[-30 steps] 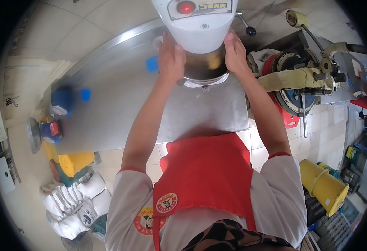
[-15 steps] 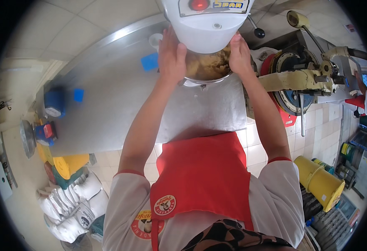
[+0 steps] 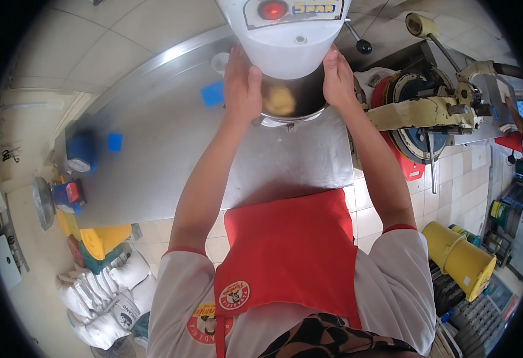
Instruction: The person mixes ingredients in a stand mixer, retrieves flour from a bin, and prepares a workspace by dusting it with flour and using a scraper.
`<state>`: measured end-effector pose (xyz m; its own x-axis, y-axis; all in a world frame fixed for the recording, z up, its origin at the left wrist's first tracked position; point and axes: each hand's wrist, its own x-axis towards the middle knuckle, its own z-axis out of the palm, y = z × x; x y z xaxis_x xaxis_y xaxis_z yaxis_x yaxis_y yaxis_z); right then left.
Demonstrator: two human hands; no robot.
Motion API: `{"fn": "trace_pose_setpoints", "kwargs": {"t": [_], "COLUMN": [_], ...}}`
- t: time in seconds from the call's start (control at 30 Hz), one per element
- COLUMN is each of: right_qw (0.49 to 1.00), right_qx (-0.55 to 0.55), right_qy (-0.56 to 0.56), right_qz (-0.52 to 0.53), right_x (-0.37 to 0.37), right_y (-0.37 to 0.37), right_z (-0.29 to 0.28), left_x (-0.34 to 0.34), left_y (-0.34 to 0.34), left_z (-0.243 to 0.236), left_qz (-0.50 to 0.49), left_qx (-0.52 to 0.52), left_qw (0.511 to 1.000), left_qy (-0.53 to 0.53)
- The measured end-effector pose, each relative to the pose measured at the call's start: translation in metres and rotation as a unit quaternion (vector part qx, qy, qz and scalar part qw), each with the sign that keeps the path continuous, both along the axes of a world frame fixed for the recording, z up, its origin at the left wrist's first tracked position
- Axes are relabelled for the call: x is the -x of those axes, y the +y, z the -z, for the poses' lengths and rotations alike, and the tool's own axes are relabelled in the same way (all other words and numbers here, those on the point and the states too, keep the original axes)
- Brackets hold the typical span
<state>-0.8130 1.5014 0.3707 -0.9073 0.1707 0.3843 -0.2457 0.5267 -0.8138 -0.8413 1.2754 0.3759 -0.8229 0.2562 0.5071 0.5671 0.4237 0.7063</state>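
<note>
In front of me a white stand mixer (image 3: 291, 42) with a lit red button stands over a metal mixing bowl (image 3: 297, 119). A blurred lump of yellow dough (image 3: 280, 100) lies in the left part of the bowl, against its dark inside. My left hand (image 3: 242, 89) cups the bowl's left side, thumb up and fingers stretched away from me. On the opposite side my right hand (image 3: 338, 79) mirrors it, close by the mixer head. The outer fingers and the far side of the bowl are partly hidden by my hands and the mixer head.
The bowl stands on a steel table (image 3: 172, 161). A blue square (image 3: 212, 93), a white cup (image 3: 220, 62) and a blue container (image 3: 81, 152) are to the left. At the right is a worn machine with a lever (image 3: 434, 110). Yellow buckets (image 3: 458, 259) and white sacks (image 3: 103, 304) flank me.
The dough, spread across the bowl before, now shows as a smaller lump at the left. My view has shifted slightly; both hands keep their places at the bowl.
</note>
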Motion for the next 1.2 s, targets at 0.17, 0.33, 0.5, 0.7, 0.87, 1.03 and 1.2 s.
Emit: {"fn": "trace_pose_setpoints", "kwargs": {"t": [0.17, 0.33, 0.5, 0.7, 0.87, 1.03, 1.2], "right_qw": [1.000, 1.000, 1.000, 1.000, 1.000, 0.999, 0.999], "right_qx": [-0.008, -0.014, -0.016, -0.015, -0.024, -0.029, -0.038], "right_qy": [0.010, 0.010, 0.008, 0.024, 0.016, 0.012, 0.009], "right_qz": [-0.004, -0.004, -0.004, -0.009, 0.010, 0.009, 0.008], "right_x": [0.001, 0.000, -0.001, 0.001, -0.001, -0.004, -0.001], "right_y": [-0.001, -0.003, -0.002, -0.001, -0.001, -0.006, 0.001], "right_z": [-0.001, -0.004, -0.006, -0.002, -0.001, -0.008, -0.001], "left_x": [0.001, 0.002, 0.000, 0.000, -0.006, -0.006, -0.003], "left_y": [-0.001, -0.001, -0.002, -0.002, 0.005, 0.000, 0.001], "left_z": [0.004, 0.007, 0.007, 0.009, -0.008, 0.000, 0.010], "left_qz": [-0.018, -0.020, -0.015, -0.021, -0.009, -0.021, -0.042], "left_qx": [0.010, 0.005, 0.009, 0.004, -0.015, -0.014, 0.008], "left_qw": [1.000, 1.000, 1.000, 1.000, 1.000, 1.000, 0.999], "left_qy": [-0.006, -0.011, -0.012, -0.011, 0.001, 0.008, -0.011]}}
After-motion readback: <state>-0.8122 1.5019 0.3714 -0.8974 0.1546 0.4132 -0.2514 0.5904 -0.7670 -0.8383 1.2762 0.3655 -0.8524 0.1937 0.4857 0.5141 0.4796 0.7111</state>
